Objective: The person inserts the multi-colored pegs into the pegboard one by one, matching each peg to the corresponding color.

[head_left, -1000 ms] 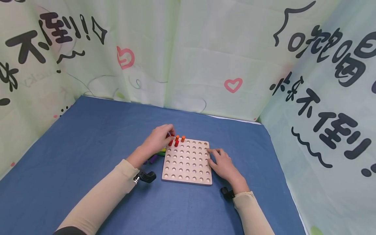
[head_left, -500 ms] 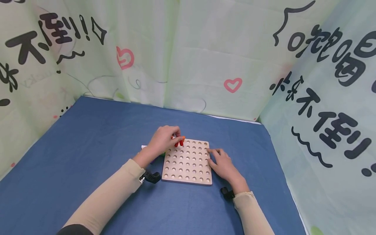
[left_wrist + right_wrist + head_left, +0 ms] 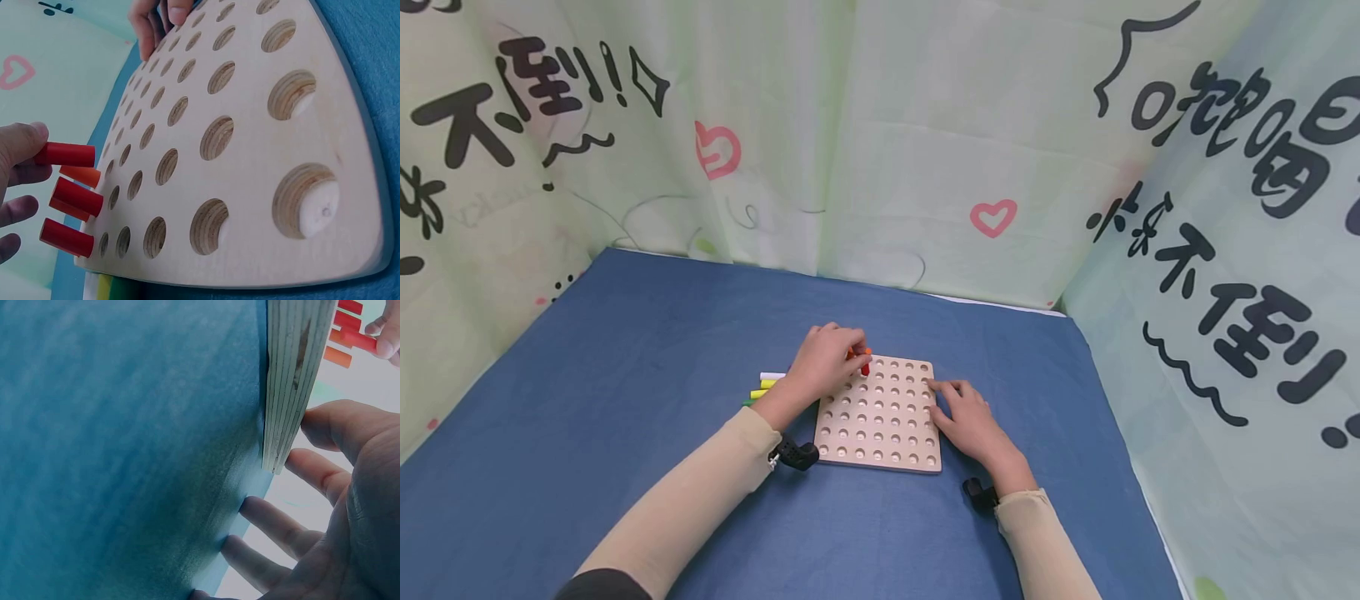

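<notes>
My left hand (image 3: 829, 360) pinches a red peg (image 3: 70, 154) between thumb and finger, above the far left of the wooden pegboard (image 3: 887, 446). In the left wrist view two red pegs (image 3: 67, 237) stand in the board below the held one, with orange pegs (image 3: 80, 176) behind them. The held peg's free end points at the board, close over its second row. My right hand (image 3: 972, 421) rests at the board's right side; its thumb and index finger touch the edge in the right wrist view, the other fingers spread on the cloth.
Loose pegs lie left of the board, partly hidden by my left forearm: a white one (image 3: 771, 376), yellow ones (image 3: 758, 394) and a green one (image 3: 749, 403). A blue cloth (image 3: 700, 317) covers the table. Printed curtains (image 3: 917, 125) hang behind and at both sides.
My left hand has moved right along the board's far rows with a red peg, from the left corner to beside the orange pegs. My right hand has stayed in place.
</notes>
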`<state>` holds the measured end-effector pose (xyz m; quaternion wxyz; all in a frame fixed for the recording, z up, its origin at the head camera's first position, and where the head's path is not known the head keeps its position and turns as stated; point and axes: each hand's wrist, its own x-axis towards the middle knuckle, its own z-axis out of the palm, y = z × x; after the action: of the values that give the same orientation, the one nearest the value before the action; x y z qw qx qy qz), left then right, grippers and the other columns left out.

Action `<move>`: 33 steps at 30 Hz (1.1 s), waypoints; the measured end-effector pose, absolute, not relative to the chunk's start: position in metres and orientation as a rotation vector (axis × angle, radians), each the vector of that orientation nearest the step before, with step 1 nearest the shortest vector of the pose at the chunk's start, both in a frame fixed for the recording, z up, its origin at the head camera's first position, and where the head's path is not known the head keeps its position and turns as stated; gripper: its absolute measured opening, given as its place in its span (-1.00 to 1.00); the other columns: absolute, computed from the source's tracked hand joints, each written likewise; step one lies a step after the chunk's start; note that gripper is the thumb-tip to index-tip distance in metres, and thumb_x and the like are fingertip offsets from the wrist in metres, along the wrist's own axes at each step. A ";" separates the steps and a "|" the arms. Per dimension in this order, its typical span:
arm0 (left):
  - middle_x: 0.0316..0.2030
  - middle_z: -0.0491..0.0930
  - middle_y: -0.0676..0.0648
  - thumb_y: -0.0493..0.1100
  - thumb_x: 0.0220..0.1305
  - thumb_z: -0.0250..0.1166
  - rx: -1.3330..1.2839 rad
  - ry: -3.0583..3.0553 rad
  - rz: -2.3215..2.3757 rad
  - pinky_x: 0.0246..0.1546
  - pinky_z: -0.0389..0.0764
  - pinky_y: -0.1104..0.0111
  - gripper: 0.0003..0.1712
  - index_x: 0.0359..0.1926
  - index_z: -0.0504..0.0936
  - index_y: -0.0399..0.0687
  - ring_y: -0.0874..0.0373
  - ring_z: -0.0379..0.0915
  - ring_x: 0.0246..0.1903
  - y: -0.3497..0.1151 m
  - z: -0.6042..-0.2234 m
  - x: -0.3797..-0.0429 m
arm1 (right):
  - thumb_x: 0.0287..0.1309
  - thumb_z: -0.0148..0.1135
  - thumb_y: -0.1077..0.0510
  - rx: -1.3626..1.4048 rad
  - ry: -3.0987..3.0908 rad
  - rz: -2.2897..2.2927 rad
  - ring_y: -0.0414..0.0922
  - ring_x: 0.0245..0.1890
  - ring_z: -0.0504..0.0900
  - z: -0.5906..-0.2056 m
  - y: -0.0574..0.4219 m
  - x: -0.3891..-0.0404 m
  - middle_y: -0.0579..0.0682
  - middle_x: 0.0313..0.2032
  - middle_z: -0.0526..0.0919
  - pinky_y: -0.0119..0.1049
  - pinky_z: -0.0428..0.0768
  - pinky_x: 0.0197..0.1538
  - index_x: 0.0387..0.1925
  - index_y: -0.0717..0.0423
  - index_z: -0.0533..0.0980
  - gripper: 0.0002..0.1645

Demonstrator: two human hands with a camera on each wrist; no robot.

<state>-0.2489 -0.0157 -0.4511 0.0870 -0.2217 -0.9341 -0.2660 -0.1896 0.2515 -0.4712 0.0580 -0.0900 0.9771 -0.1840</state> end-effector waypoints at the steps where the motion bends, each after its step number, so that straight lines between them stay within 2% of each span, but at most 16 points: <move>1: -0.41 0.66 0.15 -0.04 0.42 0.37 -0.666 -2.782 -0.782 0.00 0.43 0.04 -0.83 -0.36 0.60 0.16 0.06 0.46 -0.22 -0.016 -0.452 -0.249 | 0.54 0.09 -0.01 -0.274 2.961 -0.558 0.33 0.36 0.37 -0.471 0.251 -0.190 0.31 0.34 0.38 0.37 0.28 0.34 0.49 -0.01 0.35 -0.41; 16: -0.38 0.62 0.15 0.00 0.42 0.36 -0.730 -2.816 -0.621 -0.02 0.39 0.08 -0.82 -0.33 0.55 0.19 0.11 0.37 -0.24 -0.015 -0.459 -0.252 | 0.54 0.08 -0.01 -0.281 2.949 -0.572 0.33 0.37 0.36 -0.468 0.250 -0.190 0.30 0.35 0.37 0.37 0.27 0.35 0.50 -0.02 0.34 -0.41; 24: -0.13 0.64 0.04 0.05 0.39 0.39 -0.754 -2.860 -0.544 0.14 0.45 -0.01 -0.88 -0.20 0.65 0.20 0.02 0.46 -0.03 -0.016 -0.461 -0.251 | 0.54 0.09 -0.01 -0.283 2.960 -0.547 0.33 0.37 0.36 -0.469 0.251 -0.191 0.30 0.35 0.37 0.37 0.27 0.35 0.50 -0.03 0.34 -0.41; 28: 0.03 0.61 -0.01 0.03 0.37 0.41 -0.768 -2.880 -0.560 0.16 0.46 -0.02 -0.82 -0.09 0.66 0.17 -0.01 0.45 0.07 -0.017 -0.462 -0.248 | 0.54 0.08 -0.01 -0.279 2.961 -0.547 0.32 0.36 0.37 -0.470 0.251 -0.191 0.30 0.35 0.37 0.36 0.28 0.34 0.50 -0.02 0.34 -0.41; 33: 0.12 0.57 -0.08 -0.06 0.38 0.40 -0.775 -2.860 -0.663 0.16 0.46 -0.03 -0.78 0.00 0.66 0.10 -0.06 0.43 0.13 -0.022 -0.463 -0.244 | 0.54 0.09 -0.01 -0.281 2.957 -0.553 0.33 0.36 0.37 -0.470 0.251 -0.190 0.31 0.35 0.37 0.37 0.29 0.34 0.50 0.00 0.34 -0.40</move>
<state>-0.2443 -0.0216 -0.4633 0.0527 -0.2550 -0.9406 -0.2179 -0.1902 0.2512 -0.4704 0.0601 -0.0928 0.9769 -0.1827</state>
